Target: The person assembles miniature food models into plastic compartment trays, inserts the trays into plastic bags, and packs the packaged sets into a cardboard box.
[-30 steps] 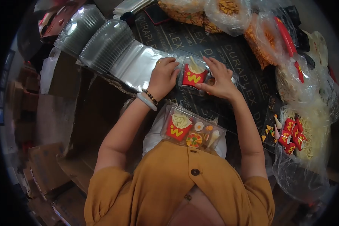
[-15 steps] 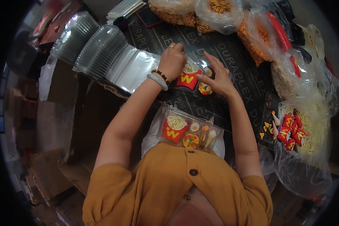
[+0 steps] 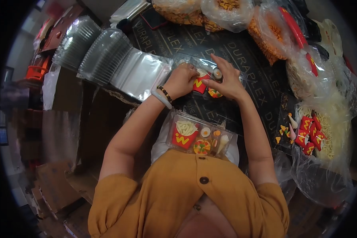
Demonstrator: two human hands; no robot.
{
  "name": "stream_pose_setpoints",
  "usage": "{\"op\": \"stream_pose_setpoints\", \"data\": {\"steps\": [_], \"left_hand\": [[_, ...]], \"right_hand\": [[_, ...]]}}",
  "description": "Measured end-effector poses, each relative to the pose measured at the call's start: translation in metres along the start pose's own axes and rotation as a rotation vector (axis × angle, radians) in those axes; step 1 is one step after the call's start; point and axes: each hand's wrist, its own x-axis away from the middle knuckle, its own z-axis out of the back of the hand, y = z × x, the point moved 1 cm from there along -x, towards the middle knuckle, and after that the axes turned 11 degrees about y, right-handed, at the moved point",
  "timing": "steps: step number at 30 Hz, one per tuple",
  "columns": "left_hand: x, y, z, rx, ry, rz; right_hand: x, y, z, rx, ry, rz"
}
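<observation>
On the dark printed board lies a clear plastic tray holding a red fries box, an egg piece and a round pizza-like piece. My left hand bends its fingers over the top left of the fries box; its fingertips are partly hidden and what they hold cannot be made out. My right hand spreads over the right side of the tray, thumb beside the fries box. Nearer my body rests a filled clear pack with fries, egg, pizza and cone pieces.
Stacked clear trays and flat plastic bags lie at the left. A phone is at the back. Bags of orange pieces stand at the back right, with small red boxes at the right. Cardboard cartons are lower left.
My left hand first rose over the fries box, then came down onto its top left. My right hand has shifted slightly and stays spread. The egg and pizza pieces have come into clearer view.
</observation>
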Motion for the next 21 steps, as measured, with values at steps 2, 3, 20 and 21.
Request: {"op": "stream_pose_setpoints", "data": {"steps": [2,3,20,21], "left_hand": [[0.003,-0.001,0.001,0.144,-0.035,-0.05],[0.004,0.002,0.004,0.145,-0.039,-0.049],[-0.003,0.005,0.008,0.086,-0.235,-0.034],[0.0,0.005,0.008,0.085,-0.236,-0.036]], "right_hand": [[0.0,-0.001,0.001,-0.013,-0.024,0.005],[0.0,0.0,0.0,-0.015,-0.024,0.001],[0.001,-0.002,-0.003,0.074,-0.016,0.047],[0.001,-0.002,-0.003,0.073,-0.014,0.046]]}}
